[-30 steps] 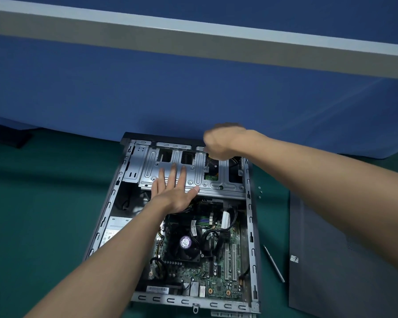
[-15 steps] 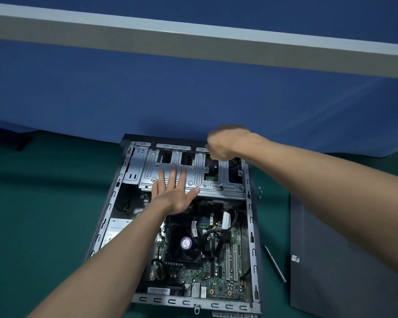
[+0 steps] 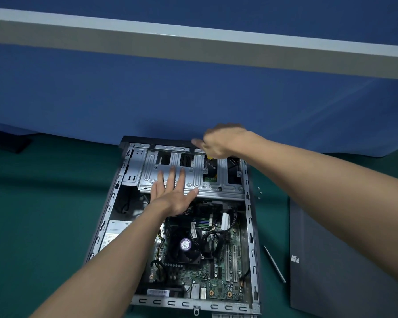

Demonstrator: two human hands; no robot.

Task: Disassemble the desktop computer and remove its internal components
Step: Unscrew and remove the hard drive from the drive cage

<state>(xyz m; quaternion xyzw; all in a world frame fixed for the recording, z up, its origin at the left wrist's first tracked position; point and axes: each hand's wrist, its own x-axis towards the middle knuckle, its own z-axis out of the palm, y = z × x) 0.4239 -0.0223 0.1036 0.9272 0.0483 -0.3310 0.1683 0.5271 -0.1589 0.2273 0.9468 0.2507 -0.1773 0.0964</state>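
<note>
Two grips | left grip [image 3: 172, 196] flat on cage [image 3: 216, 187] | right grip [image 3: 223, 141] clutching screwdriver [image 3: 210, 157] | labels [image 3: 157, 292] illegible

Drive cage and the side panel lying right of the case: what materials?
Drive cage: likely stamped sheet steel, bare silvery finish; pressed ribs, punched holes. Side panel: matte dark grey, flat; probably painted metal, possibly plastic.

Drive cage [image 3: 194, 171] blocks — motherboard [image 3: 193, 278] open above.
</note>
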